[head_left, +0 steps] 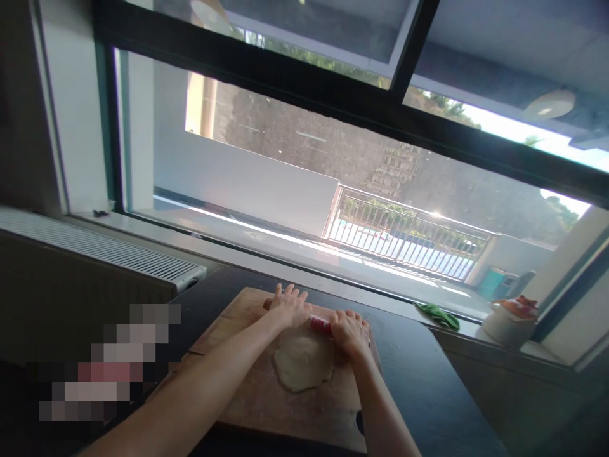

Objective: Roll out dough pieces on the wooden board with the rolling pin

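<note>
Left hand [291, 307], fingers outstretched, and right hand [351, 330], grip unclear, lie on rolling pin [320, 325] at far edge of dough [304, 362] on board [295, 414].

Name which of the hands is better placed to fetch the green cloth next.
Probably the right hand: it is nearer the green cloth, which lies off to its right. The left hand is farther off; both rest on the rolling pin.

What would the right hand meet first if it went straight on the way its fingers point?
Probably the window sill, past a strip of dark tabletop beyond the right hand; the sill's height against the hand is unclear from this single view.
</note>
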The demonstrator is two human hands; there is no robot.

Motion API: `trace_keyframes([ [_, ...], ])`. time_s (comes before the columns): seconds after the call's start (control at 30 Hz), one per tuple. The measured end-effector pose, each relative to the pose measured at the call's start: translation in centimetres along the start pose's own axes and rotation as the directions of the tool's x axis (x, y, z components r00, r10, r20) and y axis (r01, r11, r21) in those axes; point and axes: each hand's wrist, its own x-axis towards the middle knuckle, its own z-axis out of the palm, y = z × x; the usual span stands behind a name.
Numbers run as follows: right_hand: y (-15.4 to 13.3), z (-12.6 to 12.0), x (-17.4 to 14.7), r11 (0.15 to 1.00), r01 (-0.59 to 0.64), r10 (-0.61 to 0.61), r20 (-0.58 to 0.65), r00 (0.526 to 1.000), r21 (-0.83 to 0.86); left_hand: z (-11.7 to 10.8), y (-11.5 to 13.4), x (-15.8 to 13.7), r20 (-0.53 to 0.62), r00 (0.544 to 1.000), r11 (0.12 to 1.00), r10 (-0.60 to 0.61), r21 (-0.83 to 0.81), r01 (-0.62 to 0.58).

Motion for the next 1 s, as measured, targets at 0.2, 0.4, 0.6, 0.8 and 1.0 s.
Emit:
trace_keyframes([
  [0.2, 0.0, 0.7, -0.2, 0.996, -0.006, 0.017, -0.138, 0.990, 0.085, 0.0, 0.3, -0.6, -0.072, 0.997, 1.000, 0.011, 0.018, -0.010],
  [0.4, 0.3, 0.7, 2.4, 0.981, -0.087, 0.105, -0.101, 0.989, 0.172, 0.6, 0.3, 1.2, -0.147, 0.989, 1.000, 0.014, 0.022, -0.011],
  [0.6, 0.9, 1.2, 6.1, 0.971, -0.142, 0.146, -0.010, 0.989, 0.193, 1.4, -0.1, 5.0, 0.040, 0.997, 0.998, -0.065, -0.007, 0.065],
  [0.8, 1.1, 1.6, 6.8, 0.968, -0.155, 0.152, 0.033, 0.988, 0.196, 1.7, -0.3, 5.8, 0.102, 0.992, 0.997, -0.079, -0.003, 0.080],
  [1.0, 0.6, 0.9, 4.0, 0.975, -0.137, 0.136, 0.016, 0.991, 0.176, 0.5, 0.2, 2.9, 0.047, 0.998, 0.999, -0.051, 0.018, 0.050],
])
